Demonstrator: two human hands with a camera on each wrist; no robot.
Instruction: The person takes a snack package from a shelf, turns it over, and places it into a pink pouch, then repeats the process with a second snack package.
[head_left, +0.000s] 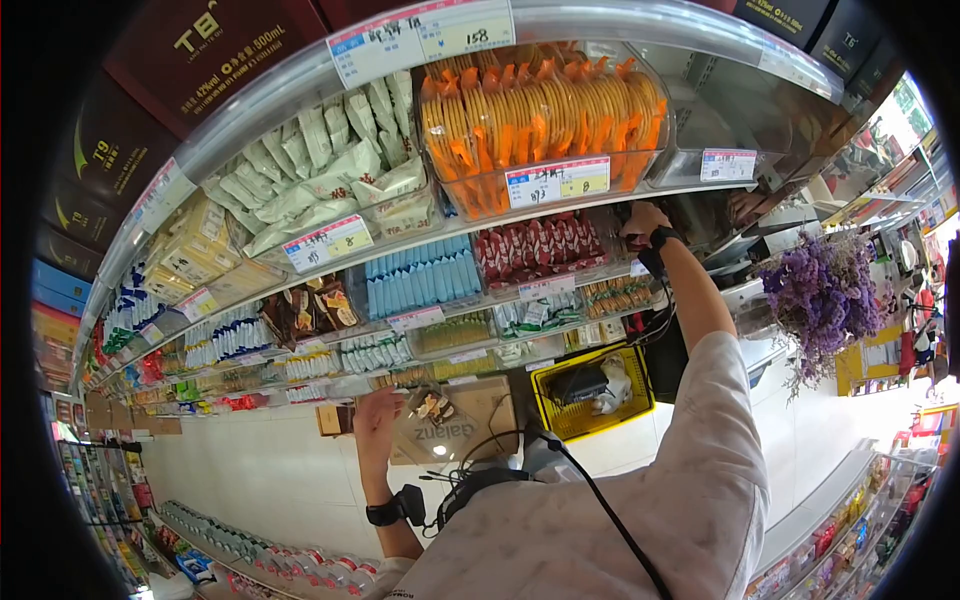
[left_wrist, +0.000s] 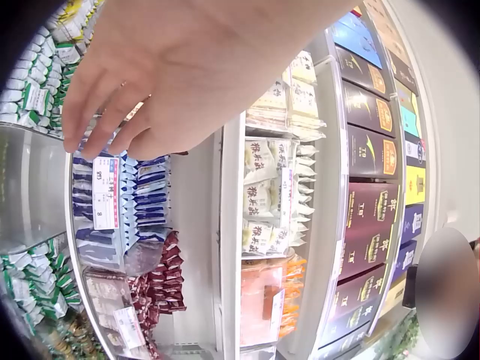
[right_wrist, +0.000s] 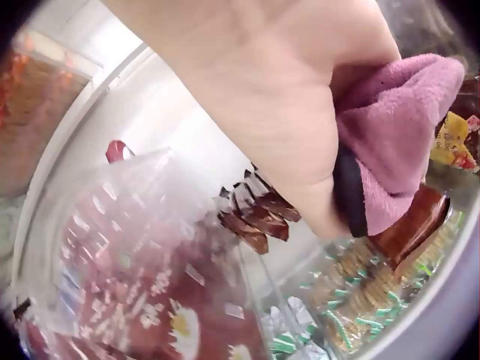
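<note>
Along the shelf (right_wrist: 439,319), the right hand (right_wrist: 262,97) grips pink cloth (right_wrist: 401,135), apparently within its fingers.

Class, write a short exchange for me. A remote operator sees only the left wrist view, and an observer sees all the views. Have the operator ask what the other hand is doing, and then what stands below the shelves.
Operator: I can see the left hand and some shelves. What is the right hand doing?
Observer: It grips a pink cloth, as the right wrist view shows.
Operator: And what stands below the shelves?
Observer: In the head view, a yellow basket stands there, to the person's right of a cardboard box.
</note>
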